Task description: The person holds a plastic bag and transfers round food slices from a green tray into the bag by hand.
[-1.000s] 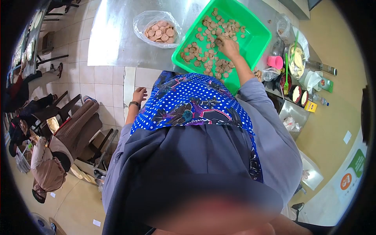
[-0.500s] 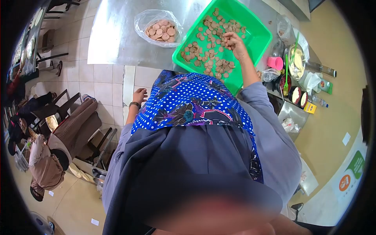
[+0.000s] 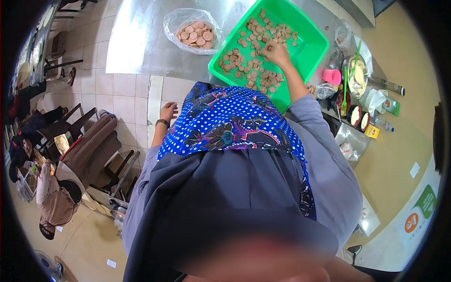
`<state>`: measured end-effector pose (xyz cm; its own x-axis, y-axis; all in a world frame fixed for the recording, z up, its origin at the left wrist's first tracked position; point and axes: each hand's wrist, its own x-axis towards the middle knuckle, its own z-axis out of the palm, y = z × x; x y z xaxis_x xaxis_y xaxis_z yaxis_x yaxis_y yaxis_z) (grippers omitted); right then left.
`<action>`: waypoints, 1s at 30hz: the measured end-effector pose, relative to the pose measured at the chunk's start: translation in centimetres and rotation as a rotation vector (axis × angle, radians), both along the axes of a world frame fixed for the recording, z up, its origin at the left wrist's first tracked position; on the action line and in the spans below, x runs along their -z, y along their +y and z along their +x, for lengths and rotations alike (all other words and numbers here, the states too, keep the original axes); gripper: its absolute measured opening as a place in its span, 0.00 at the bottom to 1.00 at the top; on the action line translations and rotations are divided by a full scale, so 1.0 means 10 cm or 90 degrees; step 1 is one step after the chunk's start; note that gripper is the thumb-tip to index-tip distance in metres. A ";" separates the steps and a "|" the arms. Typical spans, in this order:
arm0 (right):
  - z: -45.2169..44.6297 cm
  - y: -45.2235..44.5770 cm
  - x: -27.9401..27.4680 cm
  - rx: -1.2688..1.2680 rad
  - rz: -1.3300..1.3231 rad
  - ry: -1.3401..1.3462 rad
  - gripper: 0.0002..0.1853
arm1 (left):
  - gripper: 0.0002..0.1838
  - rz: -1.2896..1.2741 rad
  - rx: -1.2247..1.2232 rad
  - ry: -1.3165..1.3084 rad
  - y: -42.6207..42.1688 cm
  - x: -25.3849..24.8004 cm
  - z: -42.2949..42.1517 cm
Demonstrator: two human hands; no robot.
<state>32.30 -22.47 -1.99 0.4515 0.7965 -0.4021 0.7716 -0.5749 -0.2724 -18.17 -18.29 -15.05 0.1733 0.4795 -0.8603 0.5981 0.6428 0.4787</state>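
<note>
My right hand [image 3: 276,53] is over a green plastic tray [image 3: 310,51], its fingers pinched together at a small round brown slice [image 3: 259,52] among many others. Such slices lie loosely spread across the tray's floor, some overlapping. To the tray's left, an open clear plastic bag [image 3: 174,23] holds a heap of larger, pinkish-brown round slices [image 3: 195,35]. My left hand [image 3: 168,112] hangs beside my blue dotted apron [image 3: 235,113], below the table edge. Its fingers are loosely bent and apart, with nothing visible in them.
Tray and bag stand on a metal table [image 3: 136,42]. At its right are a pink cup [image 3: 331,76], a bowl of pale food [image 3: 359,77] with green utensils, a bottle [image 3: 384,123] and a yellow box [image 3: 372,131]. Another person [image 3: 61,202] is at the left, near chairs [image 3: 75,124].
My right hand has moved slightly left and down, closer to the slices, its fingers now turned down among them. My left hand hangs nearly where it was.
</note>
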 end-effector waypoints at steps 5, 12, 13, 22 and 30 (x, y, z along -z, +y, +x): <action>0.05 -0.09 0.05 0.251 0.219 0.681 0.05 | 0.17 -0.013 -0.015 0.012 -0.03 0.05 -0.05; -0.83 -0.05 0.49 -0.088 0.168 0.388 0.16 | 0.17 -0.008 -0.003 0.005 -0.01 0.07 -0.04; -0.98 -0.03 0.26 -0.194 0.110 0.202 0.19 | 0.17 -0.008 -0.002 0.006 0.00 0.10 -0.04; -0.48 -0.09 0.28 -0.041 0.159 0.191 0.11 | 0.16 -0.005 -0.029 -0.002 -0.04 0.10 -0.09; -0.64 0.11 -0.07 0.111 -0.009 0.660 0.13 | 0.16 -0.033 -0.022 0.010 -0.08 0.14 -0.19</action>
